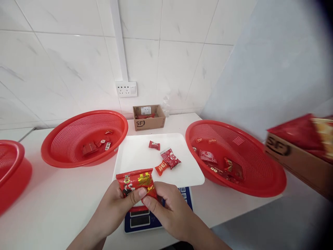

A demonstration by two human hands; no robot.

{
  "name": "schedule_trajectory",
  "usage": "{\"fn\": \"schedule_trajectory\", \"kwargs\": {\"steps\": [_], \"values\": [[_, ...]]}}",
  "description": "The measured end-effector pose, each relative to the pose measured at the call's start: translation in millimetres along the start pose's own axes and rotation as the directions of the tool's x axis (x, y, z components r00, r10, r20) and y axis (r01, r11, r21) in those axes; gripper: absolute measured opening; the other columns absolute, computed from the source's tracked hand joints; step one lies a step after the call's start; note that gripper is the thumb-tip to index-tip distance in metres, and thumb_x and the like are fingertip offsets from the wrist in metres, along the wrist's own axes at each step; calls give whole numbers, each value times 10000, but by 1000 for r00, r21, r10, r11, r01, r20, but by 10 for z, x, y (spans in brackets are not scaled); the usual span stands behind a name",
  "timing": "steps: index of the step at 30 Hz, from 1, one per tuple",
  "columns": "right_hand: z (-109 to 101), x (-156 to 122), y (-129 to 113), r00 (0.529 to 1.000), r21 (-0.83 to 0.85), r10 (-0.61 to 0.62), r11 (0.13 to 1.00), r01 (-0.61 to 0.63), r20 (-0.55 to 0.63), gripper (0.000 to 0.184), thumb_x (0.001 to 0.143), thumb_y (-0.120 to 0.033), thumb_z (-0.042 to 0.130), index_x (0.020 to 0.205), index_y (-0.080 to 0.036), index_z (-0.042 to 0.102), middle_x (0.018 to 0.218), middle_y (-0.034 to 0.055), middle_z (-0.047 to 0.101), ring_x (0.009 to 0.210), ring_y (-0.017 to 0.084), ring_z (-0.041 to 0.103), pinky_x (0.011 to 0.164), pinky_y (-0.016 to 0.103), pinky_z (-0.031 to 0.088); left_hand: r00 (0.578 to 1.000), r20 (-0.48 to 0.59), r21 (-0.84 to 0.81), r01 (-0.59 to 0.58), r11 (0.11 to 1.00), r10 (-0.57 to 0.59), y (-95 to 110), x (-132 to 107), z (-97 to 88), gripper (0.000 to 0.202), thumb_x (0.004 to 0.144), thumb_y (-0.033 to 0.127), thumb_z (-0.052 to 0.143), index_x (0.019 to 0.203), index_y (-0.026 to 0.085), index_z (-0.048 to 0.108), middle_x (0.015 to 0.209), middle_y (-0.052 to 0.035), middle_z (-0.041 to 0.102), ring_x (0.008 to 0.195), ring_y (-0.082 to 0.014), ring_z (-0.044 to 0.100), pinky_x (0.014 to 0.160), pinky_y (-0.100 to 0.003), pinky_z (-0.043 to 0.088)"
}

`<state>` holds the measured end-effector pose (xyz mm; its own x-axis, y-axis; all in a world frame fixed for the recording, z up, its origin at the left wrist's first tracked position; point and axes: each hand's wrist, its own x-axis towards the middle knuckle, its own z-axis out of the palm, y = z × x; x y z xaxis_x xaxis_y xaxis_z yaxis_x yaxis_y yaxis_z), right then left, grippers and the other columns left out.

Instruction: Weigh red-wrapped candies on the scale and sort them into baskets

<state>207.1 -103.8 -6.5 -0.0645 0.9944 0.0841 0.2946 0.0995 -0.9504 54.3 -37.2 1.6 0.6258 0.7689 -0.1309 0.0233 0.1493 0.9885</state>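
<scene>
Between my two hands is a red snack packet (135, 177) with gold lettering and cartoon figures, held above the front of a digital scale (140, 222). My left hand (114, 208) grips its left side, thumb across the front. My right hand (169, 208) is closed on its right side, and the two thumbs almost meet. Just beyond, the scale's white tray (132, 152) carries a small red wrapped candy (154, 145), a pinkish-red packet (170, 158) and an orange-red candy (161, 167). My hands partly cover the scale's display and keys.
Left of the tray stands a red plastic basket (59, 139) with several packets; another red basket (260, 163) with packets is at right. A cardboard box (151, 122) sits by the wall. A second box (293, 166) juts in at far right. A third basket (15, 177) is cut off at left.
</scene>
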Motion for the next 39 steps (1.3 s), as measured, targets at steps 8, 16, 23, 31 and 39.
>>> {"fn": "schedule_trajectory", "kwargs": {"steps": [8, 16, 23, 31, 39], "values": [[-127, 141, 45, 995, 94, 56, 994, -48, -82, 373, 883, -484, 443, 669, -183, 494, 622, -19, 469, 582, 111, 430, 534, 239, 356, 995, 25, 88, -96, 991, 94, 132, 205, 59, 339, 825, 415, 592, 1070, 182, 604, 1092, -69, 667, 1014, -242, 597, 882, -339, 473], [-421, 218, 98, 958, -215, 28, 972, -92, -285, 325, 890, -462, 449, 920, -191, 626, 866, 49, 662, 737, 170, 585, 650, 300, 462, 955, -243, 231, -114, 966, 170, 122, 425, -48, 682, 817, 415, 583, 1369, 252, 219, 1087, -96, 636, 849, -215, 650, 710, -363, 525], [-698, 242, 372, 975, -696, -173, 717, 27, -140, 356, 907, -328, 437, 1218, -265, 599, 1332, 70, 536, 1269, 285, 414, 1040, 513, 338, 969, 161, 926, -213, 311, 186, -41, 553, -215, 551, 894, 448, 451, 1406, 276, 341, 1550, -80, 157, 1413, -326, 62, 1097, -535, 206], [-704, 427, 589, 989, -785, 43, 603, -141, -145, 482, 910, -329, 399, 1362, -177, 462, 1460, 122, 378, 1358, 286, 299, 1094, 477, 286, 963, 268, 950, -259, 174, -29, -52, 804, -71, 782, 876, 639, 268, 1475, 156, 125, 1540, -122, 83, 1411, -312, 8, 1131, -500, 94], [-571, 672, 572, 993, -720, 52, 684, -114, -107, 526, 912, -277, 357, 1408, -102, 369, 1494, 160, 299, 1391, 267, 212, 1124, 447, 228, 966, 248, 961, -235, 149, -77, -4, 985, 43, 864, 850, 672, 283, 1475, 118, 62, 1542, -142, 25, 1409, -334, -21, 1118, -541, 39]]}}
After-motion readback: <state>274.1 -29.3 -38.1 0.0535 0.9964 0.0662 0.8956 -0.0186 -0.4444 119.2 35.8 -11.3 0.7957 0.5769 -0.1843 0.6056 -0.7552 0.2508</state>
